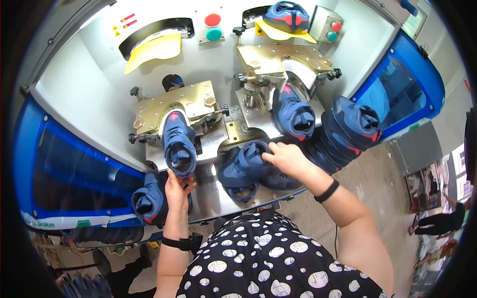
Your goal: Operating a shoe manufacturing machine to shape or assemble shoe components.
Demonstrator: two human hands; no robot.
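A blue shoe upper (179,144) with a red mark near its toe sits toe-first in the left brass-plated clamp (198,95). My left hand (177,192) cups the heel of that upper from below, thumb against its back. My right hand (288,159) pinches the collar of another blue shoe upper (243,164) at the front of the metal table (213,196). More uppers lie under and beside this one, partly covered. In the right clamp (278,57), a third blue upper (297,116) is set with its toe inward.
Stacked uppers (350,129) stand at the right, and another upper (147,201) rests at the left edge. Red and green buttons (213,27) are on the back wall. One upper (286,17) sits on the right yellow guard (283,34). Blue side panels (74,169) flank the machine.
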